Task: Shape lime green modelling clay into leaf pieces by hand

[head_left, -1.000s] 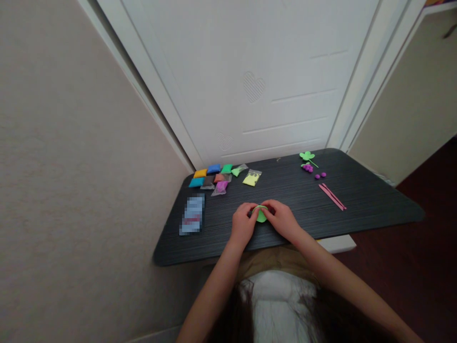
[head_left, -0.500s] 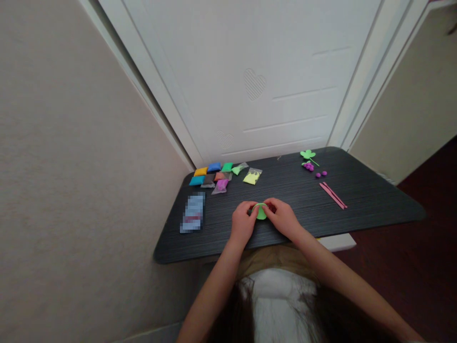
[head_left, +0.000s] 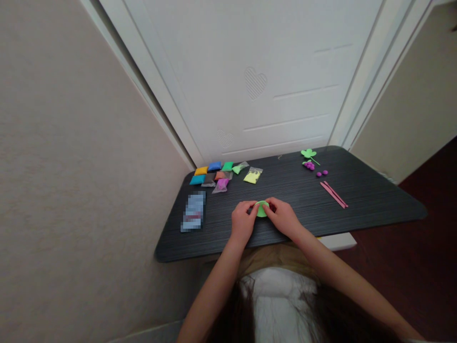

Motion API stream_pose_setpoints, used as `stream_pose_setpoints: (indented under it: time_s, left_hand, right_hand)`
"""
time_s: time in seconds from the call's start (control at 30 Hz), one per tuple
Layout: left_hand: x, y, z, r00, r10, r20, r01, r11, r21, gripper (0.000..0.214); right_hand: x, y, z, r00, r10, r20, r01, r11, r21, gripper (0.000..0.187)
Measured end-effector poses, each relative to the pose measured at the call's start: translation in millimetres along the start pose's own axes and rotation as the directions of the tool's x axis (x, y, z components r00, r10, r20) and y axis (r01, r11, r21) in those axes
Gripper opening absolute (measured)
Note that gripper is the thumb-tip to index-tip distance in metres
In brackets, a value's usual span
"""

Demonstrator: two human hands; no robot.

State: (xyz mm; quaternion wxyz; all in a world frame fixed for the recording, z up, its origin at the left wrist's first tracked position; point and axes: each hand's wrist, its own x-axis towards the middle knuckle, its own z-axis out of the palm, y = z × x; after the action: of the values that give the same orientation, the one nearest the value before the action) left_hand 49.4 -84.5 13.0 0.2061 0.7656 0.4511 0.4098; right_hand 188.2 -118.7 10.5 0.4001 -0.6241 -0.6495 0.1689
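Between my two hands is a flat, round piece of light green modelling clay (head_left: 262, 209), held a little above the near part of the dark table. My left hand (head_left: 244, 220) pinches its left edge between thumb and fingers. At the opposite edge my right hand (head_left: 282, 216) grips it the same way, thumb on the face towards me. The fingertips behind the disc are hidden. Farther off to the right lie a green clay leaf shape with a thin stem (head_left: 309, 153), a cluster of purple clay balls (head_left: 309, 166) and two loose purple balls (head_left: 319, 174).
Several bags of coloured clay (head_left: 215, 166) lie at the back left of the table (head_left: 285, 190), with a yellow clay bag (head_left: 253, 175) beside them. A phone with a blurred screen (head_left: 193, 212) rests at the left. Pink clay tools (head_left: 333, 195) lie at the right. A white door stands behind.
The green disc has tilted slightly and shows a little differently between my thumbs. Both hands keep their pinch and have hardly moved. The view has shifted very slightly.
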Motion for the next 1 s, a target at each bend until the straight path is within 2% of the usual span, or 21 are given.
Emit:
stream_pose_setpoints:
  time_s: [0.47, 0.8, 1.0]
  left_hand:
    - [0.3, 0.4, 0.0, 1.0, 0.013, -0.007, -0.013, 0.999, -0.039, 0.02]
    - [0.0, 3.8, -2.9, 0.998, -0.02, -0.057, 0.018, 0.999, -0.048, 0.02]
    - [-0.1, 4.0, 0.0, 1.0, 0.023, -0.014, -0.023, 1.0, 0.01, 0.023]
  right_hand:
    - [0.1, 0.8, 1.1, 0.999, -0.033, 0.0, 0.033, 0.999, -0.018, 0.02]
    - [0.1, -1.2, -0.7, 0.999, -0.02, 0.03, 0.019, 0.998, 0.058, 0.025]
    - [0.0, -3.4, -1.8, 0.999, -0.013, 0.032, 0.013, 1.0, 0.022, 0.024]
